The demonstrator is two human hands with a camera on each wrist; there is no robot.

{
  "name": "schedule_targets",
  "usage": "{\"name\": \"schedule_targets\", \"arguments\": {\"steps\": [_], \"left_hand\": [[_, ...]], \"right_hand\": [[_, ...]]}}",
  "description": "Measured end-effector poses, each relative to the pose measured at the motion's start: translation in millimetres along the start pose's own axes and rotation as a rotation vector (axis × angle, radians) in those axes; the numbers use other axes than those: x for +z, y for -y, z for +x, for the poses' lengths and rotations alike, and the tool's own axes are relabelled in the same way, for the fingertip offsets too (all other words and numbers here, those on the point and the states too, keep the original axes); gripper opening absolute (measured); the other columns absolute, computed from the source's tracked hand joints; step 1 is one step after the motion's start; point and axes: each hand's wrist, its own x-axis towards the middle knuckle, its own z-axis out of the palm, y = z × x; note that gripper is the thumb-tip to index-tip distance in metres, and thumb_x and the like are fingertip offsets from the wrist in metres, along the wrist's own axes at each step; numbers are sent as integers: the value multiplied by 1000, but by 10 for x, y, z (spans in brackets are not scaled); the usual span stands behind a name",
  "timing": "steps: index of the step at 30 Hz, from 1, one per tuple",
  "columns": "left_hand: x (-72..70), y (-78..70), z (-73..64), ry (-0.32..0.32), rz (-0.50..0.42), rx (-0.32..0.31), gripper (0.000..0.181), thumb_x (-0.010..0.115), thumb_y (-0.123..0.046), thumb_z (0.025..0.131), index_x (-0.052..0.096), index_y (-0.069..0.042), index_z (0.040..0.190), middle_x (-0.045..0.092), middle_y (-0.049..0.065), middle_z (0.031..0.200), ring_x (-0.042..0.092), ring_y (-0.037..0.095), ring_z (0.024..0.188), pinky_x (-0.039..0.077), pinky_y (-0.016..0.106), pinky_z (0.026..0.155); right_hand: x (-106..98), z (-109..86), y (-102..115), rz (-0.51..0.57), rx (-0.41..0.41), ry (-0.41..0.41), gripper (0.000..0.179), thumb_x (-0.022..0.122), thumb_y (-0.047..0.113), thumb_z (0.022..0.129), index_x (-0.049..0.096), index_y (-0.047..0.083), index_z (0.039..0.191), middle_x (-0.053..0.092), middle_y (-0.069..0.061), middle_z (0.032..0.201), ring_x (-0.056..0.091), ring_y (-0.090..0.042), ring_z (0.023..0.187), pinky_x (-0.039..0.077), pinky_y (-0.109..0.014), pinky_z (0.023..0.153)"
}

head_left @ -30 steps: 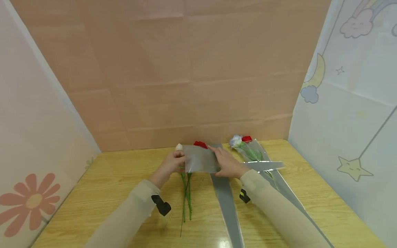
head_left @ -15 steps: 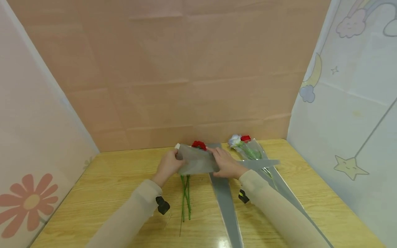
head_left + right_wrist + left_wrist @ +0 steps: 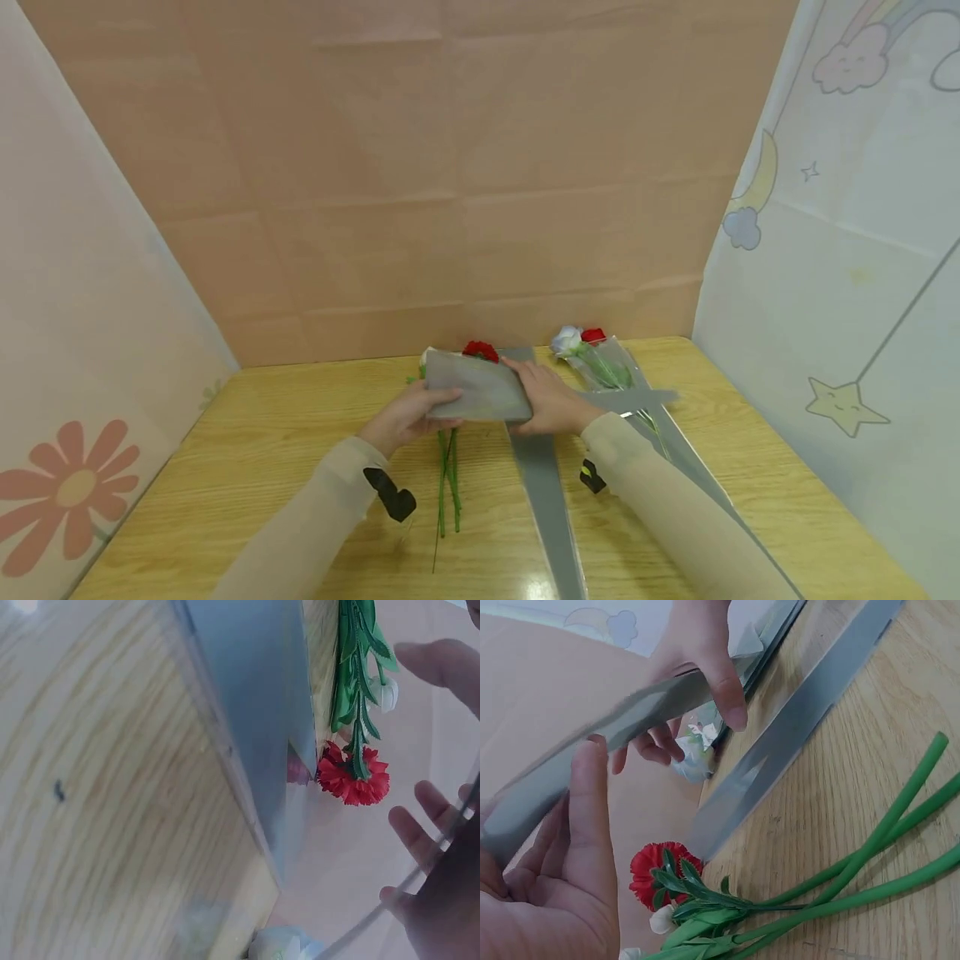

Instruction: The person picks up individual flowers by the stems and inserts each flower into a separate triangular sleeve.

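A grey, slightly see-through wrapping sheet [image 3: 476,387], folded over, is held up between both hands above the table. My left hand [image 3: 405,414] pinches its left end, thumb in front and fingers behind. At the other end, my right hand [image 3: 555,400] grips it between thumb and fingers, as the left wrist view shows. Below and behind the sheet lie a red carnation [image 3: 481,351] and a white flower [image 3: 662,919]. Their green stems [image 3: 448,487] cross on the table and point toward me; the sheet hides their upper parts in the head view.
Right of the stems, a long grey strip [image 3: 546,500] lies on the wooden table [image 3: 300,467]. Farther right is a clear-wrapped bunch with a pale blue-white flower [image 3: 567,340] and a red rose [image 3: 593,335]. Another grey strip [image 3: 705,467] runs beside it. Cloth walls stand behind and at both sides.
My left hand has turned and slid lower on the sheet's left end, thumb now in front. The sheet has tipped and folded over, and more of the carnation shows. The right hand barely moved.
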Motion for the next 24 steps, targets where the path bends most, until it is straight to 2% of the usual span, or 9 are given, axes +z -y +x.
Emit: {"name": "schedule_targets", "arguments": {"steps": [5, 9, 12, 14, 16, 18, 24], "left_hand": [[-19, 24, 22, -52, 41, -3, 56, 68, -14, 90, 41, -3, 139, 61, 16, 118, 67, 22, 93, 57, 36, 84], [13, 19, 41, -145, 171, 21, 52, 70, -10, 88, 45, 4, 131, 63, 19, 108, 68, 21, 79, 59, 36, 75], [34, 6, 51, -202, 285, 64, 47, 70, -9, 86, 49, 7, 125, 63, 24, 106, 68, 21, 69, 59, 40, 72], [43, -2, 55, -226, 345, 90, 47, 71, -10, 85, 51, 8, 124, 62, 25, 109, 68, 21, 68, 59, 42, 71], [44, -12, 55, -230, 361, 104, 48, 71, -12, 84, 52, 7, 124, 62, 23, 111, 68, 20, 71, 59, 44, 72], [31, -12, 62, -211, 319, 100, 49, 71, -16, 85, 52, 5, 126, 63, 22, 111, 67, 19, 76, 59, 43, 74], [4, -15, 76, -126, 62, 17, 54, 70, -22, 88, 48, -5, 135, 64, 10, 108, 64, 17, 85, 55, 33, 79]], "right_hand": [[-10, 4, -17, 8, -6, -22, 103, 82, 33, 68, 26, 7, 149, 47, -9, 134, 46, -25, 123, 34, -50, 108], [-13, 10, -8, -3, -24, -46, 96, 82, 30, 66, 32, 5, 144, 50, -7, 126, 48, -22, 115, 39, -48, 103], [-7, 17, 8, -13, -21, -46, 92, 83, 27, 67, 34, 4, 142, 51, -8, 124, 49, -23, 113, 40, -47, 102], [-2, 21, 15, -25, -17, -43, 91, 83, 27, 67, 35, 4, 141, 51, -9, 124, 49, -24, 113, 40, -47, 102], [5, 22, 15, -33, -11, -44, 90, 84, 27, 68, 36, 3, 139, 50, -10, 124, 49, -26, 115, 39, -48, 103], [14, 22, 10, -41, 0, -42, 89, 83, 27, 69, 35, 3, 139, 50, -9, 125, 49, -26, 116, 38, -48, 104], [30, 19, -31, -47, 1, -53, 87, 83, 25, 69, 36, 3, 139, 50, -10, 126, 49, -26, 116, 39, -48, 104]]}}
